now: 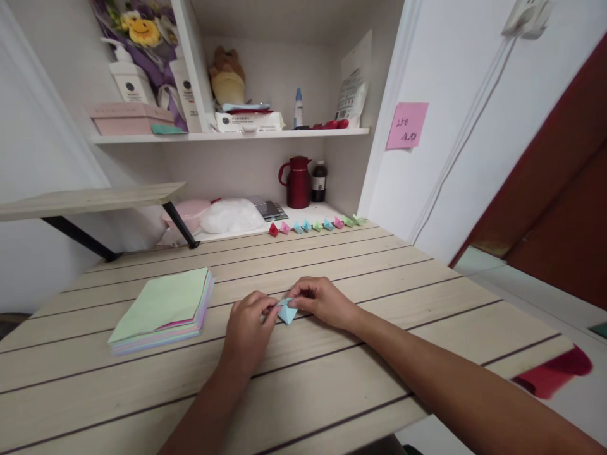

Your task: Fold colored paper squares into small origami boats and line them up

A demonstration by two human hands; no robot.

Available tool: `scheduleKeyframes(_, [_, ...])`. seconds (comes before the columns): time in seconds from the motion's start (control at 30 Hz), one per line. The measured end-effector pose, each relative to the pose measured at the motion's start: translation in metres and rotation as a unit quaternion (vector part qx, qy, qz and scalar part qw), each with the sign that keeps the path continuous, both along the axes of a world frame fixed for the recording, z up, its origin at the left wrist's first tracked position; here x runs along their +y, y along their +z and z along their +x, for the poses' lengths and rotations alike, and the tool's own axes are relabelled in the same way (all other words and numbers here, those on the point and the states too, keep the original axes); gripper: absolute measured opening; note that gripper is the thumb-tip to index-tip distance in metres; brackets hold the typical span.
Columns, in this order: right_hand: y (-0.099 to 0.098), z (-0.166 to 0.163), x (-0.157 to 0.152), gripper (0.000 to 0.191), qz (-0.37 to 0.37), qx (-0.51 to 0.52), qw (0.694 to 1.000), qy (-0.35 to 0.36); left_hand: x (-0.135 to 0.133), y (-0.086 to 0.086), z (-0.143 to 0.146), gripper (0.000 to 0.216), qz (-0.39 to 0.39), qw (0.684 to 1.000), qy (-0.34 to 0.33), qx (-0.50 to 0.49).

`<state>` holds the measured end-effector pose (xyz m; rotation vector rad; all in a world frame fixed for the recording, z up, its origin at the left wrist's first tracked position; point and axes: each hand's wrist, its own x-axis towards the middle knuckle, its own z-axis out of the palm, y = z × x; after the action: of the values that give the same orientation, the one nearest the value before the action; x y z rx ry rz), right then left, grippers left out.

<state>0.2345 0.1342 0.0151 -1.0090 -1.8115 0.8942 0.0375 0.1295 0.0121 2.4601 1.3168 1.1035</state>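
A small piece of light blue folded paper [287, 313] is held just above the middle of the wooden desk, its pointed end toward me. My left hand [250, 322] pinches its left corner between thumb and fingers. On the opposite side, my right hand [318, 301] grips the upper right corner the same way. Fingertips cover both ends of the paper's top edge. To the left of my hands lies a stack of square coloured paper [164, 306] with a light green sheet on top.
Several small folded paper pieces [317, 226] line the desk's back edge. Behind them stand a red thermos jug [298, 183] and a dark bottle [319, 182]. A raised wooden shelf [90, 197] on black legs [180, 225] stands at back left. A pink note [408, 125] sticks to the wall.
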Motion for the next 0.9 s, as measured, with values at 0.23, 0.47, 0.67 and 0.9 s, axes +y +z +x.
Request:
scheduleKeyframes(0.23, [0.000, -0.001, -0.001, 0.013, 0.118, -0.113, 0.986, -0.033, -0.002, 0.002, 0.000, 0.012, 0.015, 1.000, 0.014, 0.019])
scheduleKeyframes(0.47, [0.003, 0.000, -0.004, 0.020, 0.265, -0.257, 0.929, -0.026, -0.009, 0.004, -0.004, 0.021, 0.131, 0.973, -0.053, 0.184])
scheduleKeyframes(0.67, [0.017, 0.018, -0.018, 0.039, 0.197, -0.226, 0.953, 0.042, -0.012, -0.002, -0.006, 0.025, 0.201, 0.935, -0.056, 0.285])
scheduleKeyframes(0.9, [0.003, 0.020, -0.014, 0.014, 0.168, -0.232, 0.957, 0.045, -0.016, 0.002, -0.015, 0.019, 0.048, 0.965, -0.072, 0.248])
